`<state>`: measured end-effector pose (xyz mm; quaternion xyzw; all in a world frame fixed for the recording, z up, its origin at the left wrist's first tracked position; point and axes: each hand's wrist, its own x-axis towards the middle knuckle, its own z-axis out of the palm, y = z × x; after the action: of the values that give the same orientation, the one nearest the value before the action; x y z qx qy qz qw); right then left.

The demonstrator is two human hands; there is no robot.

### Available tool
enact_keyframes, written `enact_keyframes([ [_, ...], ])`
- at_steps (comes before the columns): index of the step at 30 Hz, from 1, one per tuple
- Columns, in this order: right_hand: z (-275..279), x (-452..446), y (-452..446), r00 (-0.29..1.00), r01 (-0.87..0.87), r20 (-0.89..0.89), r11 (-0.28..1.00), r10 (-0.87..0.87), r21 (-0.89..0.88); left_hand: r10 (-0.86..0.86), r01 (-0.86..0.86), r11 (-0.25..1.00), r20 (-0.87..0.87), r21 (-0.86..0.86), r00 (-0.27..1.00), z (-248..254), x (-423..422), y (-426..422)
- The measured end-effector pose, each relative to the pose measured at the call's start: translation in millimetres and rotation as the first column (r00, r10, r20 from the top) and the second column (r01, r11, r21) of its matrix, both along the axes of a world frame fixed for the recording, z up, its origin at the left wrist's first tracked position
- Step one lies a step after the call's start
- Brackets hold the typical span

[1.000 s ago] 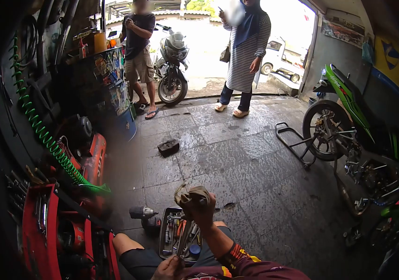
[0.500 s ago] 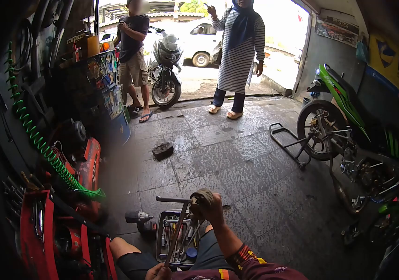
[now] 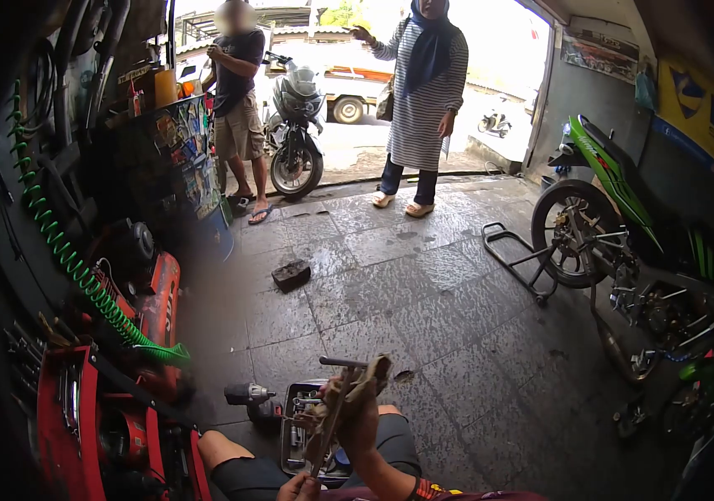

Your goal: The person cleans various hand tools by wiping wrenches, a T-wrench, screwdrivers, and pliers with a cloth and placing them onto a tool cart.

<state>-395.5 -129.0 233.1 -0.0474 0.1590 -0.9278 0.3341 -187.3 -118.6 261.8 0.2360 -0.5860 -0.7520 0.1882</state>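
Note:
A long T-handle wrench (image 3: 338,361) stands tilted in front of me, its crossbar at the top. My left hand (image 3: 298,487) grips the lower end of its shaft close to my lap. My right hand (image 3: 360,427) is closed on a dirty tan rag (image 3: 376,377), which lies against the shaft below the crossbar. Behind the wrench is a tray (image 3: 284,442) of sockets and small tools, partly hidden by my hands and the rag. Beside the tray a cordless impact wrench (image 3: 248,394) rests on the floor.
At left are a red tool box (image 3: 90,426), a red compressor (image 3: 163,292) and a green coiled hose (image 3: 73,263). A dark block (image 3: 291,275) lies on the tiles. A green motorcycle (image 3: 615,179) stands right, near a paddock stand (image 3: 511,259). Two people stand by the doorway.
The wrench and my right hand have shifted right. The rag has moved from bunched near the crossbar to spread along the shaft. Outside, a different vehicle shows, and the standing people's arms have moved.

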Motion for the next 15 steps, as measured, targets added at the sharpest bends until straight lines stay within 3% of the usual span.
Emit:
enact_keyframes([
  [6, 38, 29, 15, 0.922, -0.379, -0.133, 0.919, 0.364, -0.113, 0.035, -0.032, 0.994, -0.025, 0.102, 0.999, 2, 2, -1],
  [10, 46, 25, 21, 0.900, -0.397, -0.263, 0.903, 0.348, -0.163, 0.016, -0.004, 0.987, -0.071, 0.159, 0.997, -16, 8, 2],
  [11, 47, 23, 23, 0.881, -0.350, -0.353, 0.936, 0.315, -0.038, 0.059, -0.079, 0.964, -0.087, -0.253, 0.994, -31, 8, 5],
  [12, 49, 22, 24, 0.849, -0.287, -0.439, 0.954, 0.293, 0.081, 0.060, -0.082, 0.965, -0.093, -0.251, 0.994, -42, 14, 2],
  [13, 58, 21, 26, 0.885, -0.271, -0.367, 0.958, 0.288, 0.097, -0.014, 0.015, 1.000, -0.069, 0.012, 0.998, -40, 18, -2],
  [14, 57, 20, 28, 0.884, -0.276, -0.364, 0.956, 0.293, 0.099, -0.090, 0.104, 0.956, -0.062, 0.275, 0.994, -38, 21, -3],
  [15, 54, 19, 29, 0.906, -0.253, -0.312, 0.957, 0.285, 0.141, -0.085, 0.097, 0.956, -0.058, 0.276, 0.995, -36, 21, -2],
])
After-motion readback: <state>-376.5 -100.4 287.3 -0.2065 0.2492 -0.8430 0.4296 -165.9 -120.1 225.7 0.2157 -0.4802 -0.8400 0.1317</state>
